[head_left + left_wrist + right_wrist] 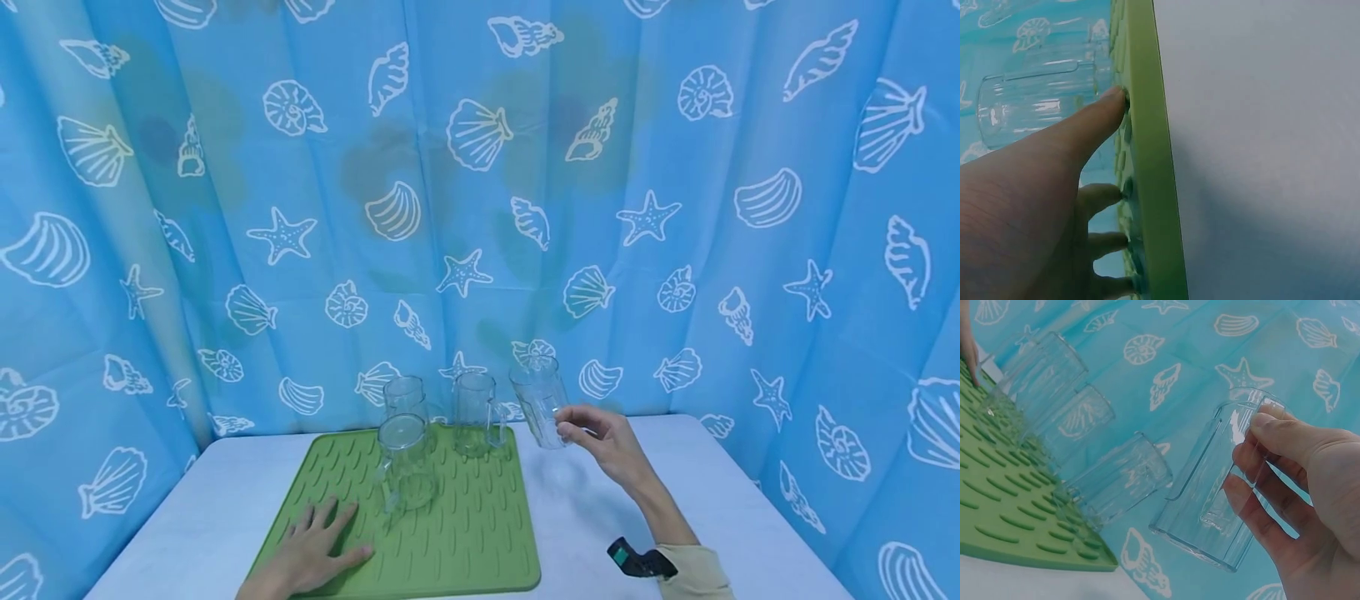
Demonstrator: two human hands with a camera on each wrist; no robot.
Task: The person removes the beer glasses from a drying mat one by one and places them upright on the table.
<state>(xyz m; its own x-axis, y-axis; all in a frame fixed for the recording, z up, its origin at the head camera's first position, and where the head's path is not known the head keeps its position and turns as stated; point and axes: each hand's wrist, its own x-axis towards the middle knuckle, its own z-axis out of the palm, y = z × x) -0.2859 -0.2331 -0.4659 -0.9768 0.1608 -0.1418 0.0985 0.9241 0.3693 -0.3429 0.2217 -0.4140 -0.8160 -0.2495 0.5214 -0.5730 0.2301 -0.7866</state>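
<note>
My right hand (611, 442) pinches a clear glass mug (535, 396) at its right side, thumb against fingers. This mug tilts a little to the left and is held up beside the mat's right edge. In the right wrist view, the thumb and fingertips grip the same mug (1179, 519) around its handle side. My left hand (303, 558) rests on the green ridged mat (480, 558) with fingers spread; the left wrist view shows its thumb (1100, 115) and fingertips on the mat. Several clear mugs stand upright on the mat: one in front (411, 475), one behind it (405, 392), one at the back right (472, 408).
A white-covered table (600, 542) lies under the mat and extends to both sides. Behind and around it hangs a blue curtain (525, 275) with white seashell and starfish prints. A black strap device (641, 560) sits on the right wrist by the sleeve.
</note>
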